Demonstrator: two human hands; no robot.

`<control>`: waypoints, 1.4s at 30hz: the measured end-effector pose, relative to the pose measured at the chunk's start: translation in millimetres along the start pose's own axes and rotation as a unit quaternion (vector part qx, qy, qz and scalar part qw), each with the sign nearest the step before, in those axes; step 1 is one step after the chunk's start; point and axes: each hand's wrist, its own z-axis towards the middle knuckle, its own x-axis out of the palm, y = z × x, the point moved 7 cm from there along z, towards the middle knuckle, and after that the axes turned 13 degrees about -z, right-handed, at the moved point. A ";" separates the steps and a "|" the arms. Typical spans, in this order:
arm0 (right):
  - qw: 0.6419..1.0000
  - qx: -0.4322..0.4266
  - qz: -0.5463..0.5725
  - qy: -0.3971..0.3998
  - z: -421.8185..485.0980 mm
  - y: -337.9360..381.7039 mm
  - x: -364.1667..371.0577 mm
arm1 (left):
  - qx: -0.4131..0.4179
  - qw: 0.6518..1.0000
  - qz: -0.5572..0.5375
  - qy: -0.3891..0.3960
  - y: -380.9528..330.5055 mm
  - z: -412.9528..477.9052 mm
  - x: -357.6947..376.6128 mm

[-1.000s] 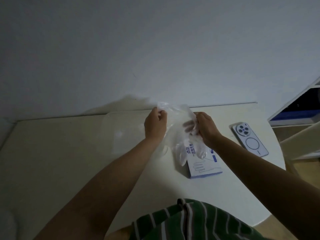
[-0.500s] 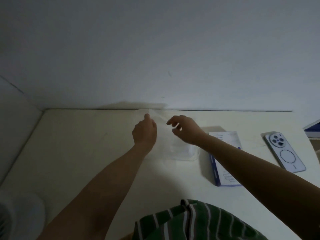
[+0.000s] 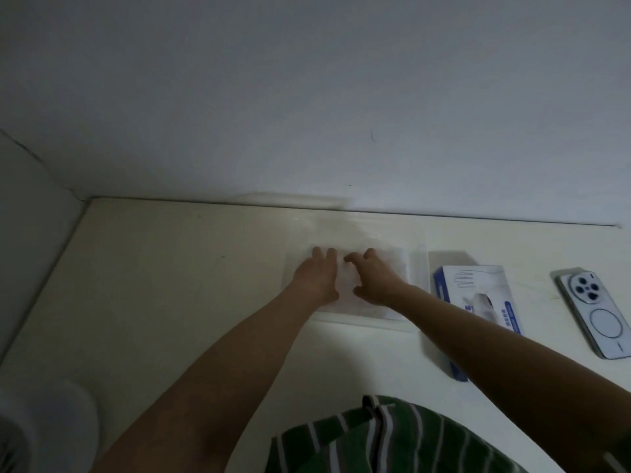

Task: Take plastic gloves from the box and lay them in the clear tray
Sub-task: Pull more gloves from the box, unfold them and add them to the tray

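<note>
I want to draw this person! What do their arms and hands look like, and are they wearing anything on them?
The left hand and right hand wear no gloves, and no sleeves reach down to them. No watch, ring or bracelet shows in the dim light. Lower down is a green top with white stripes.

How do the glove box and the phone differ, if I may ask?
The glove box is thick, white and blue; the phone is thin and silvery, with a round camera cluster. The box lies beside the clear tray, partly behind the right forearm; the phone lies farther right, uncovered. Both rest on the table.
</note>
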 end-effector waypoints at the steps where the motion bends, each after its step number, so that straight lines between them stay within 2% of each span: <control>1: 1.000 0.015 -0.019 0.003 2.1 -5.3 2.0 | -0.007 1.000 -0.003 0.025 6.3 3.9 4.6; 4: 0.997 0.045 -0.060 0.034 4.6 -16.2 9.0 | -0.025 0.998 0.008 0.054 17.2 10.4 11.7; 8: 0.989 0.049 -0.110 0.090 9.0 -19.3 26.2 | -0.027 0.997 0.053 0.045 19.0 21.0 20.8; 15: 0.987 0.044 -0.128 0.080 7.2 -15.0 24.4 | -0.040 0.993 0.094 0.058 21.2 25.6 25.9; 18: 0.988 0.031 -0.107 0.106 -1.5 -10.7 10.1 | -0.064 0.996 0.020 0.064 18.0 17.5 18.3; 20: 0.992 0.019 -0.076 0.102 -7.8 -8.1 -7.4 | -0.066 0.997 -0.008 0.034 10.2 12.0 0.7; 22: 0.999 0.002 -0.017 0.051 -15.0 -8.5 -33.7 | -0.038 0.998 0.007 -0.039 -7.0 6.3 -23.9; 25: 0.992 -0.020 0.092 -0.089 -34.1 -19.4 -79.3 | 0.004 0.988 -0.027 -0.151 -40.6 -3.2 -50.3; 27: 0.973 -0.005 0.146 -0.177 -53.2 -42.6 -99.0 | 0.037 0.980 -0.060 -0.186 -69.6 -10.3 -53.2; 29: 0.960 0.033 0.160 -0.229 -68.9 -72.6 -103.7 | 0.075 0.973 -0.095 -0.195 -98.8 -16.7 -49.8; 31: 0.954 0.080 0.159 -0.241 -89.3 -110.0 -94.8 | 0.131 0.966 -0.134 -0.179 -134.8 -25.3 -37.4; 35: 0.963 0.160 0.110 -0.186 -124.2 -169.6 -54.4 | 0.205 0.958 -0.171 -0.107 -194.5 -33.6 0.4; 37: 0.967 0.193 0.092 -0.141 -139.5 -189.3 -32.4 | 0.208 0.962 -0.160 -0.076 -213.2 -32.5 21.2; 40: 0.976 0.194 0.070 -0.064 -150.7 -197.4 -2.2 | 0.189 0.976 -0.111 -0.019 -220.7 -26.7 57.4; 42: 0.979 0.186 0.057 -0.065 -153.6 -196.8 8.0 | 0.169 0.983 -0.070 0.005 -216.9 -22.9 79.5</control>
